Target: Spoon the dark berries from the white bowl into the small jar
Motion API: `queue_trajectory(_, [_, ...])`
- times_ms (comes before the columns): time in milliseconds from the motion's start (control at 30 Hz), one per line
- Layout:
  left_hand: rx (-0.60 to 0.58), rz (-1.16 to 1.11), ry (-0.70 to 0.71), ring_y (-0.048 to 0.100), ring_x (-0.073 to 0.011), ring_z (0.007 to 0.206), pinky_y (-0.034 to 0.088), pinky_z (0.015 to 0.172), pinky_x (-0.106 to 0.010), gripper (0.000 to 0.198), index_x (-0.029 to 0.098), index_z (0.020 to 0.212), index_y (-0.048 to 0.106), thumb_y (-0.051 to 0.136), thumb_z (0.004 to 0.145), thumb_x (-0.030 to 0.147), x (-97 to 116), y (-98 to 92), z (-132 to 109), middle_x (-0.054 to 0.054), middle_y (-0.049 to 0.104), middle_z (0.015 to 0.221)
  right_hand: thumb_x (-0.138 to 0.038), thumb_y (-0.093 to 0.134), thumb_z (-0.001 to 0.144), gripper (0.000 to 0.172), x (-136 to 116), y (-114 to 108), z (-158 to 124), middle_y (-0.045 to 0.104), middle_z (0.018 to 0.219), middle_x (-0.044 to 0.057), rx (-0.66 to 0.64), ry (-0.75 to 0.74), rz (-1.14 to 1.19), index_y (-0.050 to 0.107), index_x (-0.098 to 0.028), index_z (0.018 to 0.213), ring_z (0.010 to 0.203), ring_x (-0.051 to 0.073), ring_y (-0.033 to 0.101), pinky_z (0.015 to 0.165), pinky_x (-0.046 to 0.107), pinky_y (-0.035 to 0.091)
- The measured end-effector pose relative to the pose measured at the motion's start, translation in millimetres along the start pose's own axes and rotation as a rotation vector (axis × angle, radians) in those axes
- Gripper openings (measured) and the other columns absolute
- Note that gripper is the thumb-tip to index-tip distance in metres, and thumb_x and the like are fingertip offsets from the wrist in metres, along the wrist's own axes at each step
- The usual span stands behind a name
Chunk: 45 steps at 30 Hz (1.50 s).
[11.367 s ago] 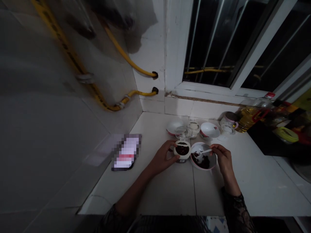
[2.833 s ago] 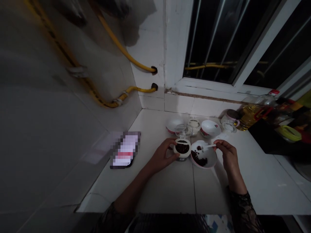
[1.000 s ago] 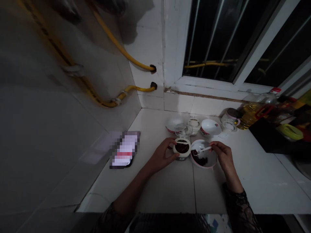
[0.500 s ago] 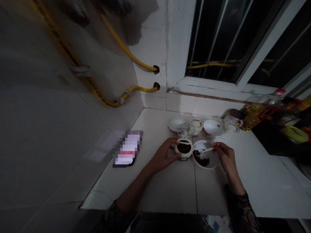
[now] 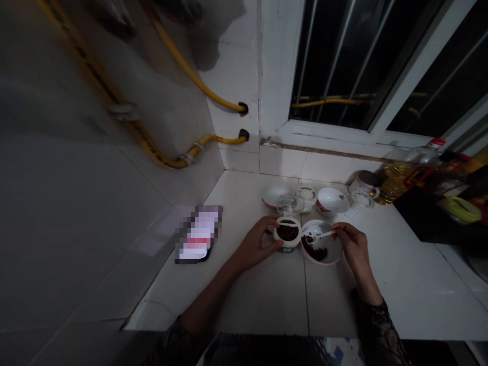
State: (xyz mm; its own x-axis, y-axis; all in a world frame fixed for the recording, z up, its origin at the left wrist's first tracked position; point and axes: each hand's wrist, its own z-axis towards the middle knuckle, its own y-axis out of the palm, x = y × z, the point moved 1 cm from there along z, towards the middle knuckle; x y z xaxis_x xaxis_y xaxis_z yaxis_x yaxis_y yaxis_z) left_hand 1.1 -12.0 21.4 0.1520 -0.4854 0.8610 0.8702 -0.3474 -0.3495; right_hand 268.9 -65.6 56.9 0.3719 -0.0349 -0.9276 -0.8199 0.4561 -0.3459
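Observation:
My left hand (image 5: 259, 244) grips the near-left side of a small white seasoning jar (image 5: 288, 244), its clear lid flipped back and dark reddish-brown contents inside. Pinched in my right hand (image 5: 353, 246) is the handle of a small white spoon (image 5: 324, 235). The spoon's head dips into a white bowl (image 5: 333, 254) standing right beside the jar. Dark crumbly seasoning (image 5: 314, 250) lies on the left and bottom of that bowl, the same colour as what fills the jar.
Behind the jar stand two bowls, one left (image 5: 272, 195) and one right (image 5: 332, 201), with another white jar (image 5: 306, 197) between them. A phone (image 5: 200, 234) lies at left. An oil bottle (image 5: 396, 180) and a black box (image 5: 423, 216) are at right.
The spoon's head has shifted slightly within the bowl and now looks bare of seasoning. My left hand keeps its hold on the jar; the whole view has drifted slightly.

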Motion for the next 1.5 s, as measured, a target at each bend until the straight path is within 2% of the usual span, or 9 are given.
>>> queue_trajectory(300, [0.004, -0.002, 0.016, 0.058, -0.0247, 0.117, 0.052, 0.087, -0.036, 0.028, 0.023, 0.108, 0.051, 0.066, 0.085, 0.028, -0.6, 0.5, -0.4, -0.012, 0.056, 0.133, -0.041, 0.061, 0.068, 0.021, 5.6, -2.5, 4.8, 0.059, 0.051, -0.001, 0.035, 0.001, 0.055, 0.064, -0.021, 0.070, 0.058, 0.019, 0.054, 0.064, 0.031, 0.040])
queue_trajectory(467, [0.006, -0.005, 0.005, 0.058, -0.0254, 0.118, 0.051, 0.088, -0.037, 0.028, 0.023, 0.108, 0.052, 0.066, 0.084, 0.027, 1.2, -0.4, 0.0, -0.012, 0.057, 0.130, -0.042, 0.061, 0.073, 0.022, -7.1, 2.3, 0.8, 0.059, 0.054, -0.001, 0.072, -0.079, 0.111, 0.064, -0.020, 0.074, 0.060, 0.019, 0.055, 0.067, 0.032, 0.044])
queue_trajectory(633, [0.007, -0.006, -0.005, 0.058, -0.0251, 0.118, 0.050, 0.091, -0.037, 0.027, 0.023, 0.107, 0.052, 0.066, 0.084, 0.028, 1.5, -0.6, 0.2, -0.011, 0.057, 0.131, -0.036, 0.051, 0.090, 0.020, -27.8, 19.2, -16.3, 0.067, 0.070, 0.003, 0.100, -0.424, -0.035, 0.065, -0.023, 0.085, 0.079, 0.022, 0.063, 0.084, 0.038, 0.048])
queue_trajectory(767, [0.019, -0.020, 0.005, 0.058, -0.0257, 0.118, 0.052, 0.089, -0.037, 0.029, 0.023, 0.107, 0.053, 0.067, 0.083, 0.029, 0.6, 0.1, 0.3, -0.011, 0.058, 0.129, -0.026, 0.045, 0.092, 0.022, -35.7, 28.3, -26.9, 0.072, 0.082, 0.004, -0.001, -0.804, -0.323, 0.067, -0.026, 0.087, 0.090, 0.023, 0.066, 0.100, 0.048, 0.041])
queue_trajectory(867, [0.016, -0.020, 0.009, 0.058, -0.0253, 0.117, 0.052, 0.088, -0.036, 0.028, 0.023, 0.107, 0.053, 0.067, 0.083, 0.028, 0.4, 0.2, 0.3, -0.011, 0.058, 0.129, -0.020, 0.045, 0.091, 0.022, -34.0, 23.5, -26.4, 0.072, 0.082, 0.003, 0.025, -0.908, -0.392, 0.066, -0.027, 0.090, 0.088, 0.022, 0.067, 0.102, 0.049, 0.040])
queue_trajectory(1000, [0.003, -0.018, -0.002, 0.058, -0.0251, 0.118, 0.052, 0.087, -0.036, 0.028, 0.024, 0.108, 0.052, 0.067, 0.084, 0.028, -0.1, 0.2, -0.1, -0.011, 0.057, 0.130, -0.023, 0.046, 0.093, 0.019, -21.6, 3.9, -13.7, 0.070, 0.078, 0.004, 0.176, -0.791, -0.387, 0.065, -0.025, 0.090, 0.085, 0.023, 0.065, 0.096, 0.047, 0.043])
queue_trajectory(1167, [0.007, -0.005, -0.004, 0.058, -0.0259, 0.118, 0.052, 0.087, -0.037, 0.029, 0.023, 0.108, 0.052, 0.067, 0.084, 0.028, -1.5, 0.4, -0.2, -0.012, 0.057, 0.132, -0.023, 0.048, 0.088, 0.018, 2.6, -14.6, 4.7, 0.068, 0.069, 0.003, 0.061, -0.628, -0.577, 0.066, -0.023, 0.087, 0.080, 0.025, 0.062, 0.091, 0.046, 0.041])
queue_trajectory(1333, [0.006, -0.013, 0.008, 0.058, -0.0251, 0.118, 0.051, 0.089, -0.036, 0.027, 0.023, 0.108, 0.052, 0.066, 0.085, 0.027, 0.2, -0.4, 0.1, -0.012, 0.057, 0.131, -0.025, 0.048, 0.085, 0.020, 9.4, -1.4, 1.7, 0.069, 0.067, 0.004, -0.072, -0.513, -0.499, 0.067, -0.023, 0.084, 0.082, 0.026, 0.062, 0.089, 0.044, 0.040])
queue_trajectory(1500, [-0.011, 0.005, 0.001, 0.057, -0.0244, 0.118, 0.050, 0.089, -0.036, 0.027, 0.023, 0.108, 0.050, 0.065, 0.086, 0.028, 0.6, -1.0, 0.1, -0.012, 0.055, 0.131, -0.037, 0.049, 0.083, 0.024, 0.4, 13.5, -6.1, 0.067, 0.064, 0.004, -0.134, -0.232, -0.266, 0.066, -0.022, 0.077, 0.076, 0.024, 0.062, 0.079, 0.037, 0.043])
